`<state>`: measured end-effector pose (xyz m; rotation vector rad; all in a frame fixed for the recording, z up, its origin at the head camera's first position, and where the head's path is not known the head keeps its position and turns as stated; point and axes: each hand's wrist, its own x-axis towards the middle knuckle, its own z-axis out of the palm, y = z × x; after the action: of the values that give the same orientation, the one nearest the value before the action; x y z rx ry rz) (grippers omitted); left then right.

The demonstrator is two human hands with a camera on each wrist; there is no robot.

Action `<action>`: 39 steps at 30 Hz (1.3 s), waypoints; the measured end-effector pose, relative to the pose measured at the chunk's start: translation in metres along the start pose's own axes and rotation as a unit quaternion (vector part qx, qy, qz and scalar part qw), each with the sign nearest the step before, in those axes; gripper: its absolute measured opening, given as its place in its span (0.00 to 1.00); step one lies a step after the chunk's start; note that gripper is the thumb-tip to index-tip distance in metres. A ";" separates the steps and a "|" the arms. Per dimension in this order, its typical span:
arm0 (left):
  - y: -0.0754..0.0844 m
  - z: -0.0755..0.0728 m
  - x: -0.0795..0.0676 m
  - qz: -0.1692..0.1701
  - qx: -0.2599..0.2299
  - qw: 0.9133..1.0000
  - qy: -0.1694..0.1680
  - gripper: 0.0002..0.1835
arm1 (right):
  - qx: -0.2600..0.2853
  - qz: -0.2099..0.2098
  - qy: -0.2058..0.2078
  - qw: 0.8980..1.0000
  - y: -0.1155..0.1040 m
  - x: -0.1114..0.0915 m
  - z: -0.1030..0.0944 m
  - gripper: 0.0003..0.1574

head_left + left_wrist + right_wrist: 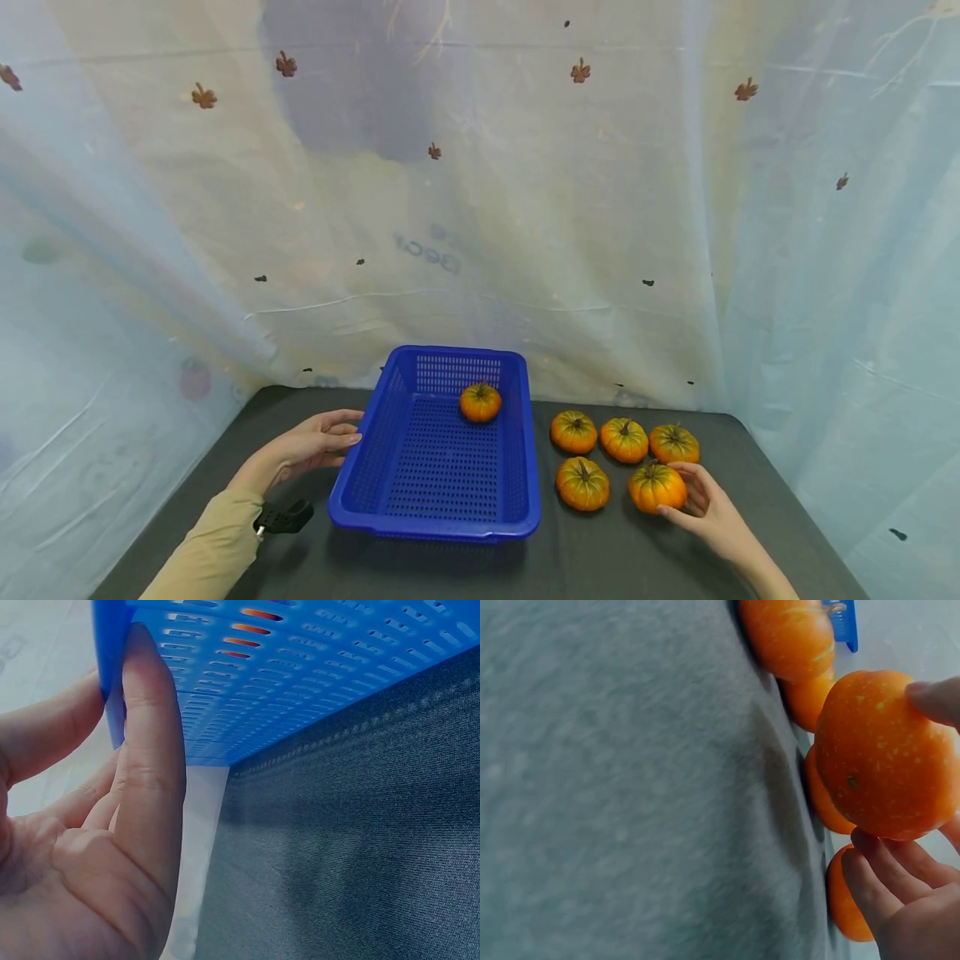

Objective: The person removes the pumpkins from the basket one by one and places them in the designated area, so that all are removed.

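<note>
A blue plastic basket with slotted walls stands mid-table, one small orange pumpkin inside near its far right corner. My left hand pinches the basket's left rim; in the left wrist view the thumb lies outside the rim and the fingers beneath it. My right hand grips another pumpkin between thumb and fingers. The right wrist view shows that pumpkin's underside lifted off the cloth. What the far fingers do behind it is partly hidden.
Right of the basket, several more pumpkins rest in two loose rows on the dark cloth-covered table. A pale printed curtain hangs behind and along both sides. A black band is on the left wrist.
</note>
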<state>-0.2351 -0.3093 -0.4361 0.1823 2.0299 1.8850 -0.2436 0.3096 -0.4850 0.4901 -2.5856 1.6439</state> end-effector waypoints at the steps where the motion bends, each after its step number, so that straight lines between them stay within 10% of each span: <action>1: 0.000 0.000 0.000 0.000 -0.001 1.000 0.000 0.37 | -0.003 0.002 0.001 1.000 0.001 -0.001 0.000 0.39; 39: 0.000 0.001 0.000 0.000 -0.005 1.000 0.002 0.36 | -0.097 0.019 -0.008 0.995 0.010 0.008 0.013 0.48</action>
<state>-0.2347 -0.3080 -0.4359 0.1755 2.0220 1.8963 -0.2520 0.3000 -0.4980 0.4469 -2.7438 1.3836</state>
